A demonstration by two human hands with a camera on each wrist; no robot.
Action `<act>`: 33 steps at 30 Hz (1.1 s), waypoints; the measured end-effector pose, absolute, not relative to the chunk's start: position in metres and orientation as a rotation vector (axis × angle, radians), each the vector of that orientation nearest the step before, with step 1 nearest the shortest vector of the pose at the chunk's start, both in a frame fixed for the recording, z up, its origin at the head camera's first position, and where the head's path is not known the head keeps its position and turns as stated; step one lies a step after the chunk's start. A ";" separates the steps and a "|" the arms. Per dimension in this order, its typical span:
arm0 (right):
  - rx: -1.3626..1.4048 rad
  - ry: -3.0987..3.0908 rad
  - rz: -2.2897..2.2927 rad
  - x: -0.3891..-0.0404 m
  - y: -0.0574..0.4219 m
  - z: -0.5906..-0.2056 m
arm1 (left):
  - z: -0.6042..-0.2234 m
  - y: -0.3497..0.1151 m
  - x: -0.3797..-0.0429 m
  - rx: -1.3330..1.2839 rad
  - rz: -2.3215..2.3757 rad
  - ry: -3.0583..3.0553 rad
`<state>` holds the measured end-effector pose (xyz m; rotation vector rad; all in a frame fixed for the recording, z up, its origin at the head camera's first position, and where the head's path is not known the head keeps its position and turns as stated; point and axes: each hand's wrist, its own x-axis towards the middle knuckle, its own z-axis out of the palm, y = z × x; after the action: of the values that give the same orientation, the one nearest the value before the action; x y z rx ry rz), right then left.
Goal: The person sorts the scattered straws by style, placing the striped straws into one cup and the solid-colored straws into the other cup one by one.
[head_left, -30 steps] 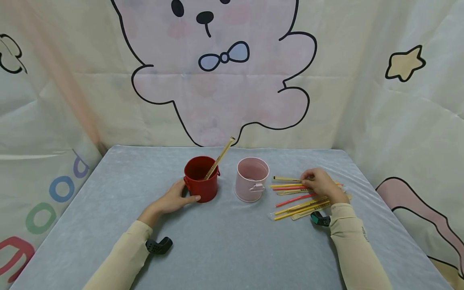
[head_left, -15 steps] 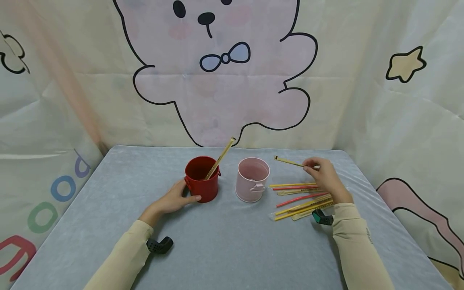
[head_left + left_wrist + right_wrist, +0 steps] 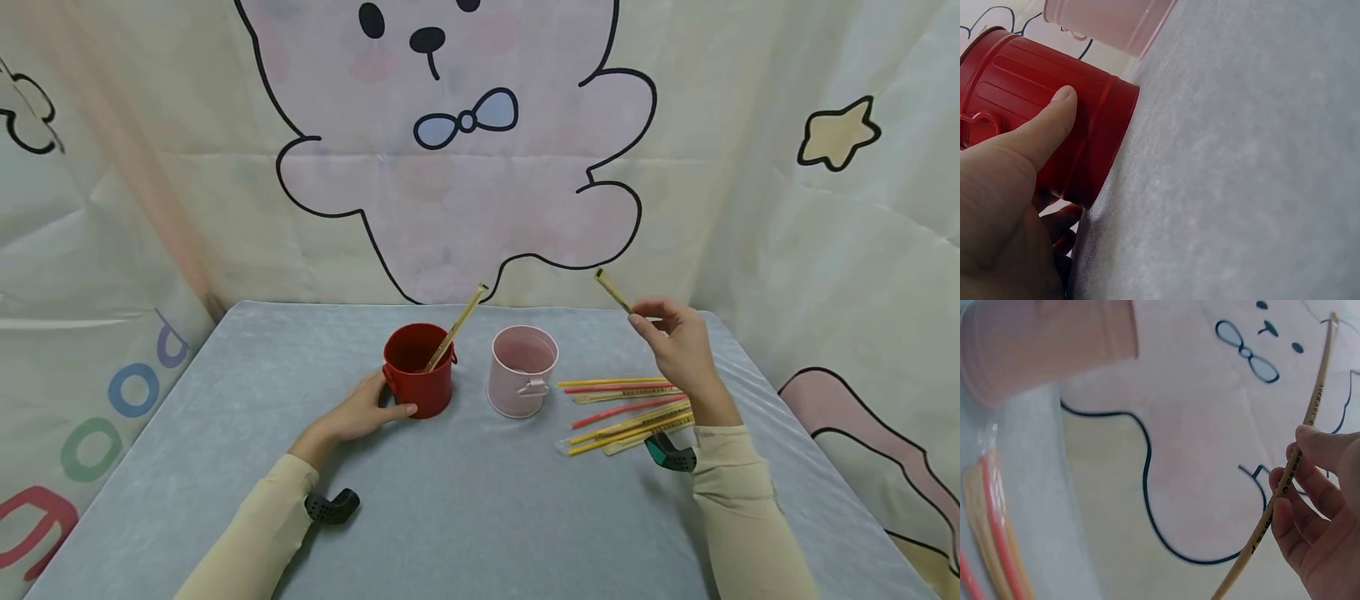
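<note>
In the head view my left hand (image 3: 367,411) grips the small red metal bucket (image 3: 429,393) low on its left side. The left wrist view has the thumb (image 3: 1047,128) lying along the red wall, with the other fingers curled behind. A tan paper-wrapped straw (image 3: 459,325) leans in that bucket and sticks out over the rim. My right hand (image 3: 678,342) is raised above the table's back right, pinching another tan paper-wrapped straw (image 3: 1302,434) with dark print. Its upper end tilts to the left. To the right of the red bucket stands a pink bucket (image 3: 513,392).
Several wrapped straws, yellow, red and tan (image 3: 622,417), lie in a loose pile right of the pink bucket, below my right hand. A pale blue cloth (image 3: 480,517) covers the table. A printed curtain (image 3: 750,208) hangs close behind the table's back edge.
My right hand has lifted the tan straw off the pile, up and slightly to the right, and its tip now points upward. The left hand stays on the red bucket.
</note>
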<state>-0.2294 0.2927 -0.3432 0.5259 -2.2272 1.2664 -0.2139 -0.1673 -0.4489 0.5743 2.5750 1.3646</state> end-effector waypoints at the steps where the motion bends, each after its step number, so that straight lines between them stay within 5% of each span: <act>1: 0.543 -2.189 1.334 -0.227 0.290 -0.340 | -0.449 -0.167 -0.214 0.575 1.365 2.575; 20: 0.869 -1.541 2.255 -0.205 0.227 -0.284 | -0.450 -0.165 -0.213 0.554 1.357 2.581; 33: 0.892 -1.565 2.324 -0.205 0.162 -0.280 | -0.452 -0.168 -0.213 0.615 1.365 2.601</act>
<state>-0.2049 0.1616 -0.2797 0.8916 -1.5648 2.3237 -0.2128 -0.1681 -0.4516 0.6152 2.6014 1.3647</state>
